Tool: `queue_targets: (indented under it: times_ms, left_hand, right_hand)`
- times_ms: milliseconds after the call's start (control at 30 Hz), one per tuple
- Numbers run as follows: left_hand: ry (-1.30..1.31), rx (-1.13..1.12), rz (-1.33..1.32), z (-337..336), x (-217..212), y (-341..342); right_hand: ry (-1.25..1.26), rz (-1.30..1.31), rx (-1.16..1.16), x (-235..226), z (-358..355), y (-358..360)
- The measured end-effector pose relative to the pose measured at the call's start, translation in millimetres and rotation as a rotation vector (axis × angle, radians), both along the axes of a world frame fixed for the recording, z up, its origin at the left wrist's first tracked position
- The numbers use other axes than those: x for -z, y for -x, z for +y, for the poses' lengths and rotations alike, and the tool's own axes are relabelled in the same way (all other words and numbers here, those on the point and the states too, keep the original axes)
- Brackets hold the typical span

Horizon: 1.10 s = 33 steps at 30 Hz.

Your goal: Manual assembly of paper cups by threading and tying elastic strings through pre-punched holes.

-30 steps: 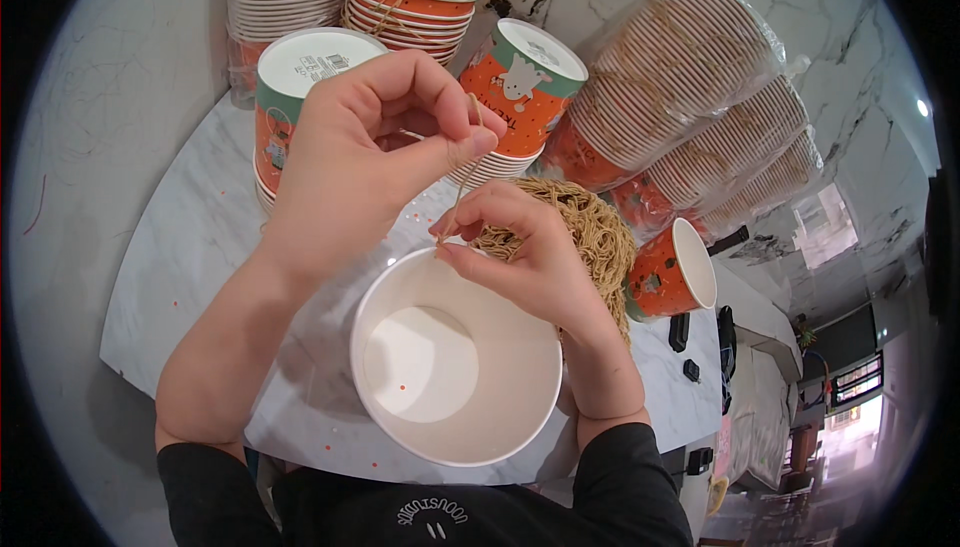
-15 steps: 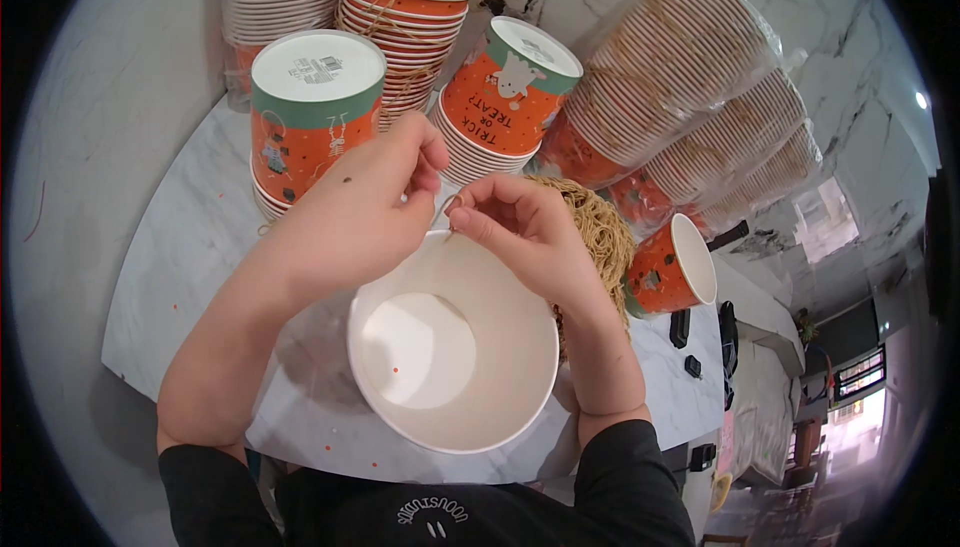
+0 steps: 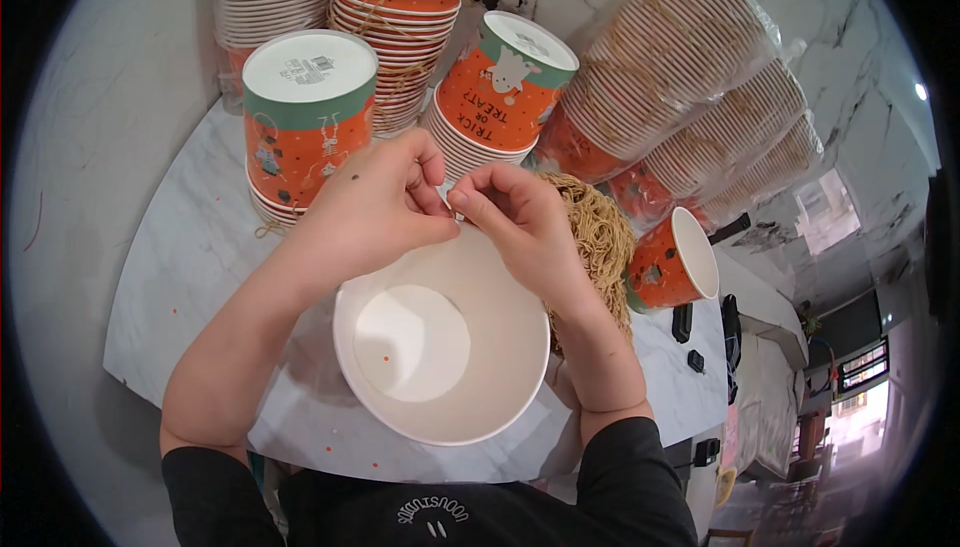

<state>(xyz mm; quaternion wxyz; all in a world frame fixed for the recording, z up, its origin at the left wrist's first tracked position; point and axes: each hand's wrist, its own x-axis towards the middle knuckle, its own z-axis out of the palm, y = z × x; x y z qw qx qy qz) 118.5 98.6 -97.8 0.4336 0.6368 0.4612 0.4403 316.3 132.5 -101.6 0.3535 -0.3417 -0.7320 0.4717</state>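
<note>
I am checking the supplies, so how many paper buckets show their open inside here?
2: the big bucket by the left hand and right hand, and the orange bucket right of the string pile. The stacks may hide others.

Room inside the tub (image 3: 505, 332) (obstacle at right: twine heap (image 3: 600, 247))

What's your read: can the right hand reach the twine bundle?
Probably yes: the twine bundle lies close beside the right hand, nothing visible between, though its fingertips are near the left hand.
</note>
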Motion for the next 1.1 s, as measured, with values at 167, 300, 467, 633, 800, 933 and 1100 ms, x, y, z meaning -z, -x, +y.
queue_targets:
  times_ms: [167, 300, 467, 633, 800, 933, 1100]
  left_hand:
    - [0.002, -0.007, 0.056, 3, 1, -1]
    - [0.073, 0.038, 0.075, 6, 1, 3]
    - [0.061, 0.149, -0.169, 13, 10, 9]
    - [0.177, 0.191, -0.157, 13, 1, 10]
    - [0.102, 0.104, -0.083, 16, 1, 11]
    - [-0.023, 0.018, -0.188, 11, -3, 0]
    - [-0.194, -0.054, -0.302, 11, -3, -4]
  right_hand:
    - [-0.102, -0.008, 0.012, 9, 5, 0]
    - [-0.106, -0.002, 0.001, 2, 1, 1]
    - [0.031, -0.053, 0.006, -8, -1, -5]
    - [0.049, 0.012, 0.051, -13, -3, -3]
    - [-0.042, -0.101, -0.009, -7, -3, -3]
    - [-0.07, -0.019, -0.003, -4, 1, -3]
    - [0.082, -0.066, -0.042, -18, -5, -3]
